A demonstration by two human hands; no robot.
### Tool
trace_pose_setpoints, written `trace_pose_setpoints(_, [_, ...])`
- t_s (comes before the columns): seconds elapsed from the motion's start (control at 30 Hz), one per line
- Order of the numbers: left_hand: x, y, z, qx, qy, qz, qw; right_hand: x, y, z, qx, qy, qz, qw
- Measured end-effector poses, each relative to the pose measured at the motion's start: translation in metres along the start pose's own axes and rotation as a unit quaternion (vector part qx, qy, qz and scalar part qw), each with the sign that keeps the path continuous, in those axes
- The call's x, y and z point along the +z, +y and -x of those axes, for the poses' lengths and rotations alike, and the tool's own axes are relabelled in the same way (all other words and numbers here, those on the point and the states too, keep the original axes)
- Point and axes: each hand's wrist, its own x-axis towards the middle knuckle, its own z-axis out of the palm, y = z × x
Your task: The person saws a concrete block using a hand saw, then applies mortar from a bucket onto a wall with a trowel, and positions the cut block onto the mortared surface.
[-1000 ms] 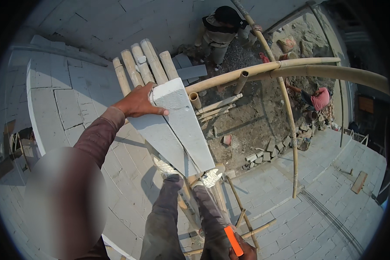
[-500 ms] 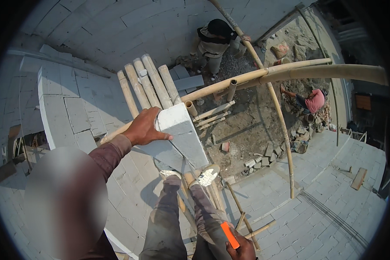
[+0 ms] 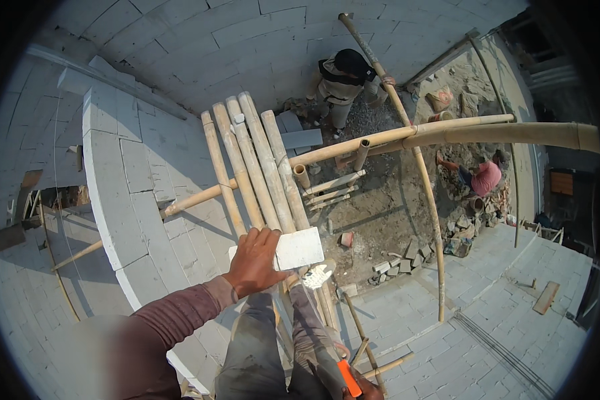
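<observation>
A: So where's the block (image 3: 300, 249) held?
B: It's gripped by the left hand (image 3: 252, 261), over the near end of the poles (image 3: 255, 167). Whether it's resting on them can't be told, tbh.
A: And the right hand (image 3: 368, 389)?
B: An orange handle (image 3: 348, 378) is clutched in it, nearer in than the poles. A worker (image 3: 342, 85) can be seen right of their far end.

Left hand (image 3: 252, 261) gripping white block (image 3: 301, 249), at near end of bamboo poles (image 3: 252, 163) lying side by side. Right hand (image 3: 367, 389), near edge, partly cut off, holds orange handle (image 3: 348, 379). White-spattered shoe (image 3: 319, 274) just beside block, near side. Pale block wall (image 3: 132, 175) on left. Far: person in dark headwear (image 3: 343, 83), hand on slanted bamboo pole (image 3: 425, 183). Far right: person in pink top (image 3: 485, 178), bent over near rubble (image 3: 461, 235).
</observation>
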Motion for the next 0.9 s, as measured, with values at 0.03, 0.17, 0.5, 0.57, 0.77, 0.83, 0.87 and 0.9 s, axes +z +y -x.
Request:
trace_pose_setpoints(0.03, [0.006,0.009,0.014,0.001,0.003,0.004,1.0,-0.002,-0.002,0.006,-0.002,-0.006,-0.001,1.0])
trace_pose_setpoints(0.17, [0.007,0.036,0.037,-0.01,0.01,-0.006,1.0,-0.012,-0.007,0.019,-0.009,-0.024,-0.001,1.0])
trace_pose_setpoints(0.5, [-0.041,0.011,0.022,-0.019,0.059,-0.043,0.997,-0.006,-0.024,-0.006,-0.064,-0.034,-0.019,0.997])
trace_pose_setpoints(0.57, [-0.047,0.0,0.014,-0.032,0.072,-0.052,0.996,0.0,-0.029,-0.019,-0.081,-0.037,-0.026,0.996])
trace_pose_setpoints(0.77, [-0.071,-0.037,-0.01,-0.052,0.101,-0.092,0.989,0.011,-0.047,-0.064,-0.123,-0.052,-0.033,0.991])
trace_pose_setpoints(0.83, [-0.076,-0.049,-0.015,-0.056,0.102,-0.095,0.989,0.016,-0.058,-0.077,-0.14,-0.043,-0.027,0.989])
trace_pose_setpoints(0.87, [-0.079,-0.056,-0.019,-0.061,0.103,-0.1,0.988,0.017,-0.064,-0.085,-0.159,-0.034,-0.024,0.986])
trace_pose_setpoints(0.9, [-0.08,-0.063,-0.025,-0.041,0.116,-0.103,0.987,0.016,-0.069,-0.091,-0.159,-0.037,-0.02,0.986])
